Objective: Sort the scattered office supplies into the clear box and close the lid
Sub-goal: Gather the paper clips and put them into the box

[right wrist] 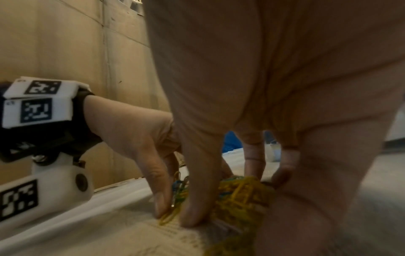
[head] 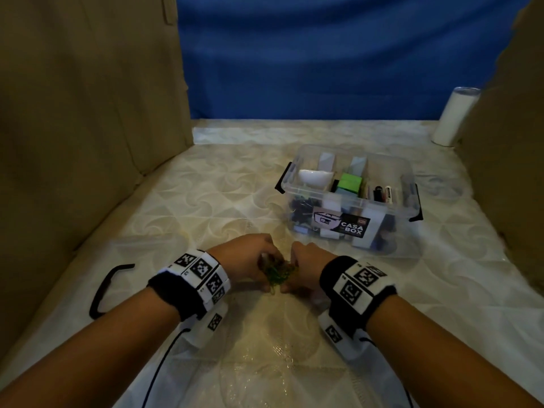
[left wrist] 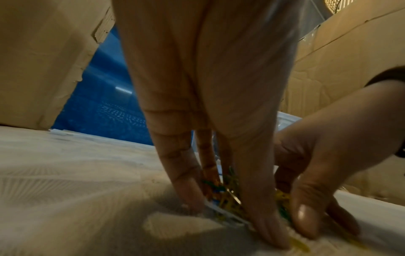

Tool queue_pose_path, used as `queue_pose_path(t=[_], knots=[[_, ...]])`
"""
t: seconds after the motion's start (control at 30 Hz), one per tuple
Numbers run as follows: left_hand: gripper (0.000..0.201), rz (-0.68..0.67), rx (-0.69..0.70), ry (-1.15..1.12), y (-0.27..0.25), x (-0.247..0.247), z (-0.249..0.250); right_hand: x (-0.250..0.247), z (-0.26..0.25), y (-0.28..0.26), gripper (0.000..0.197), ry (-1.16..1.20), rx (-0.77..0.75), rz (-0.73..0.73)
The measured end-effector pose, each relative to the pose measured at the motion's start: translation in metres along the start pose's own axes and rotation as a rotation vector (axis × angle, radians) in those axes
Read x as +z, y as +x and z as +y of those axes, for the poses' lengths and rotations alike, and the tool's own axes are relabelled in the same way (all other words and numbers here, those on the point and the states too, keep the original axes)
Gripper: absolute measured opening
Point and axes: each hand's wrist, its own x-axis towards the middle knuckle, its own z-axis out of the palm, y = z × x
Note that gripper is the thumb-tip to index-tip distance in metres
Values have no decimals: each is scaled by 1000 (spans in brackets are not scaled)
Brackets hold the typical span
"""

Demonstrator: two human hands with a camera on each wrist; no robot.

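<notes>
A heap of yellow, green and blue paper clips [head: 278, 273] [left wrist: 221, 192] [right wrist: 241, 195] lies on the surface in front of me. My left hand [head: 244, 259] [left wrist: 228, 214] pinches the heap from the left, fingers pointing down. My right hand [head: 309, 266] [right wrist: 236, 199] curls round it from the right, and the two hands almost touch. The clear box [head: 347, 201] stands open behind and to the right, holding pens, green notes, black clips and a white bowl. Its clear lid [head: 265, 354] seems to lie flat under my hands.
A black latch [head: 109, 287] lies at the near left. Cardboard walls stand on the left [head: 88, 113] and right [head: 515, 142], with a blue cloth [head: 323, 54] behind. A white tumbler [head: 453, 116] stands at the far right corner.
</notes>
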Motion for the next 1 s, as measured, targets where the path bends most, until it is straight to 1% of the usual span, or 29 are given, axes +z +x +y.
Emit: queue_pose_path(t=[0.03, 0.07, 0.13, 0.17, 0.23, 0.27, 0.33, 0.47, 0.53, 0.63, 0.7, 0.77, 0.87, 0.9, 1.0], knots=[[54, 18, -8, -15, -1, 1, 0, 0, -1, 0, 48, -2, -16, 8], [48, 36, -18, -31, -1, 3, 0, 0, -3, 0, 38, -6, -31, 22], [35, 81, -40, -57, -3, 6, 1, 2, -4, 0, 28, -5, -53, 58], [30, 103, -55, -59, -5, 8, 0, 2, -4, -1, 19, -2, -66, 78], [22, 141, -82, -63, -8, 10, 0, 2, -2, -3, 6, 1, -79, 118], [20, 155, -90, -61, -10, 10, 0, 2, 1, -3, 5, 7, -87, 134], [19, 173, -99, -42, -13, 11, 0, 0, 5, -5, 9, 50, -88, 161], [21, 183, -109, -52, -17, 12, -2, -2, 16, -7, 11, 195, -90, 176], [21, 188, -114, -64, -19, 12, -3, -2, 23, -9, 8, 348, -88, 138], [17, 214, -122, -78, -22, 11, -6, -10, 29, -15, 9, 510, -118, 108], [16, 234, -124, -95, -23, 9, -8, -22, 30, -19, 15, 641, -131, 91], [15, 254, -127, -124, -25, 6, -9, -42, 27, -25, 19, 778, -132, 86], [16, 266, -129, -143, -28, 5, -10, -83, 22, -35, 13, 842, -192, 141], [16, 266, -133, -150, -29, 5, -10, -102, 21, -35, 13, 861, -200, 184], [18, 254, -156, -160, -31, 6, -10, -159, 12, -27, 23, 827, -185, 344]])
